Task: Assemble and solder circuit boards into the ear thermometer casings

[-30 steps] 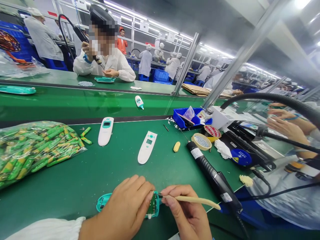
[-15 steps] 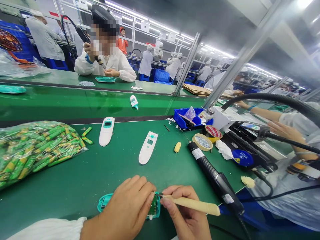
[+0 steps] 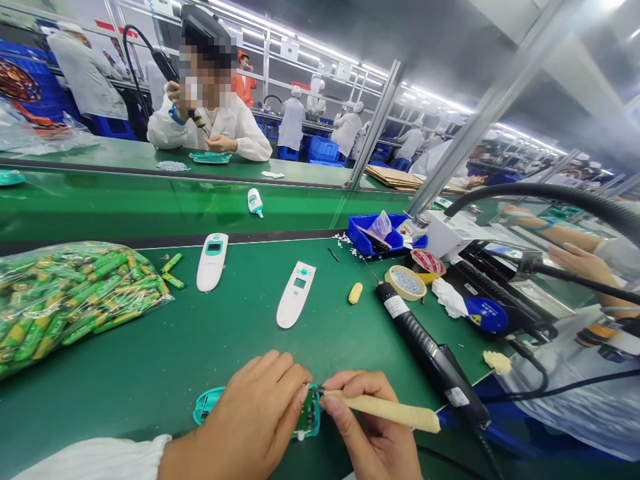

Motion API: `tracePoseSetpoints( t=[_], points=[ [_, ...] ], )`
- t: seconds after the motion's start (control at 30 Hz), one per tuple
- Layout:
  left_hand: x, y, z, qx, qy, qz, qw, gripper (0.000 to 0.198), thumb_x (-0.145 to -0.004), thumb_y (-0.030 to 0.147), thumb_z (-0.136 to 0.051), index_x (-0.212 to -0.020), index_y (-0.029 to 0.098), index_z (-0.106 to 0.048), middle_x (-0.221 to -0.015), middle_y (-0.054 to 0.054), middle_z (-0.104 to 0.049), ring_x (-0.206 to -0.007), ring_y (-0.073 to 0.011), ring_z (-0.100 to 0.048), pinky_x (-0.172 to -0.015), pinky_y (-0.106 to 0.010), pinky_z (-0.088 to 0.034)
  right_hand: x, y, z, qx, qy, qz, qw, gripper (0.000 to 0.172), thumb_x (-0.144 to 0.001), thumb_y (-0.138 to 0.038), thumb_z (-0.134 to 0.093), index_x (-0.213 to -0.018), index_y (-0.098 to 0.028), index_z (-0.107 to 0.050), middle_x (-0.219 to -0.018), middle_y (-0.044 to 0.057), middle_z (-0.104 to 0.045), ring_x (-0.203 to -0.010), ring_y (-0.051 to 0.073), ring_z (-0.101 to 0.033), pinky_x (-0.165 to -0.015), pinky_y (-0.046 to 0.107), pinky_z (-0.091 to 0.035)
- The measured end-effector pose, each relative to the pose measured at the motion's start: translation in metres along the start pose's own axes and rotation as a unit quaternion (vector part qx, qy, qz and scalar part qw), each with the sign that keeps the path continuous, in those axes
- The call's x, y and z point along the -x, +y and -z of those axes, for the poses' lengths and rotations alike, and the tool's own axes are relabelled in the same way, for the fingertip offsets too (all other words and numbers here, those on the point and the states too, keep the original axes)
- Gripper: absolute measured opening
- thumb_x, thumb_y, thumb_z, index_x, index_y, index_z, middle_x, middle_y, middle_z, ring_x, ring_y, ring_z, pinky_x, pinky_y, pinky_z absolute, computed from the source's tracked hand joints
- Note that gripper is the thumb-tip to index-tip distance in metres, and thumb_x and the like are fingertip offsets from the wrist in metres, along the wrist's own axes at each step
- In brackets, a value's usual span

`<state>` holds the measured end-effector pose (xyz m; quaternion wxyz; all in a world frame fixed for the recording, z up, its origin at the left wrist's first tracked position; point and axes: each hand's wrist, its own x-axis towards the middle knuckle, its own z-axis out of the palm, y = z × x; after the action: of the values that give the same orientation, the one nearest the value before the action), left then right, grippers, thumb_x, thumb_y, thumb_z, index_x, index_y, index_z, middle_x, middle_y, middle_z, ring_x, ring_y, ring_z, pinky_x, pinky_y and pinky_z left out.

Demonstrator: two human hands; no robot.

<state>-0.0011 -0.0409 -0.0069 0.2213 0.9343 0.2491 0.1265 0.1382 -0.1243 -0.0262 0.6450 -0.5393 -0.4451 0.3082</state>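
My left hand point(image 3: 257, 407) lies over a teal thermometer housing point(image 3: 206, 402) on the green bench, its fingers closed around the case and hiding the middle. A green circuit board point(image 3: 306, 420) shows in the housing's right end. Between thumb and fingers, my right hand point(image 3: 373, 420) pinches a hand tool with a beige, tape-wrapped handle point(image 3: 395, 409). The tool's thin dark tip reaches the upper edge of the board, beside my left fingertips. Beyond my hands lie a white thermometer cover point(image 3: 296, 293) with a small window and another white thermometer piece point(image 3: 213, 262).
A clear bag of green batteries point(image 3: 75, 293) fills the left. To the right lie a black electric screwdriver point(image 3: 425, 353), a tape roll holding small screws point(image 3: 405, 283) and a blue bin point(image 3: 365, 243). A thermometer point(image 3: 255, 202) sits on the green belt; a co-worker point(image 3: 210, 127) sits across.
The thermometer on the belt and the teal shell at the far left have shifted left. My hands hold almost the same pose, the tool tip still at the board.
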Motion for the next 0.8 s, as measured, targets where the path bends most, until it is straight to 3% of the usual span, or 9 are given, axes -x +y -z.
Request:
tracePoseSetpoints(
  t=[0.2, 0.57, 0.8],
  points=[
    [0.0002, 0.0005, 0.0006, 0.005, -0.012, 0.005, 1.000, 0.026, -0.091, 0.018, -0.026, -0.087, 0.021, -0.051, -0.077, -0.002, -0.053, -0.069, -0.0184, -0.046, -0.063, -0.030, -0.037, -0.0006, 0.0011, 0.0008, 0.016, -0.011, 0.020, 1.000, 0.007, -0.084, -0.024, -0.060, -0.081, -0.024, -0.054, -0.080, 0.000, -0.058, -0.077, 0.016, -0.057, -0.070, 0.027, -0.045],
    [0.0004, -0.0026, -0.0038, 0.028, 0.019, -0.010, 0.999, 0.024, -0.091, 0.020, -0.028, -0.089, 0.022, -0.051, -0.077, -0.002, -0.055, -0.069, -0.0177, -0.047, -0.065, -0.030, -0.036, 0.0009, 0.0048, -0.0016, 0.054, -0.041, 0.078, 0.995, 0.011, -0.088, -0.014, -0.051, -0.087, -0.025, -0.050, -0.083, -0.001, -0.055, -0.078, 0.014, -0.053, -0.066, 0.024, -0.043],
    [0.0006, -0.0018, -0.0029, 0.046, 0.003, 0.013, 0.999, 0.025, -0.092, 0.021, -0.026, -0.086, 0.023, -0.050, -0.084, -0.002, -0.056, -0.075, -0.0181, -0.047, -0.070, -0.033, -0.035, 0.0007, 0.0038, 0.0006, 0.063, -0.074, 0.056, 0.994, 0.012, -0.089, -0.013, -0.047, -0.089, -0.025, -0.046, -0.083, -0.001, -0.052, -0.079, 0.015, -0.052, -0.063, 0.026, -0.043]
  ],
)
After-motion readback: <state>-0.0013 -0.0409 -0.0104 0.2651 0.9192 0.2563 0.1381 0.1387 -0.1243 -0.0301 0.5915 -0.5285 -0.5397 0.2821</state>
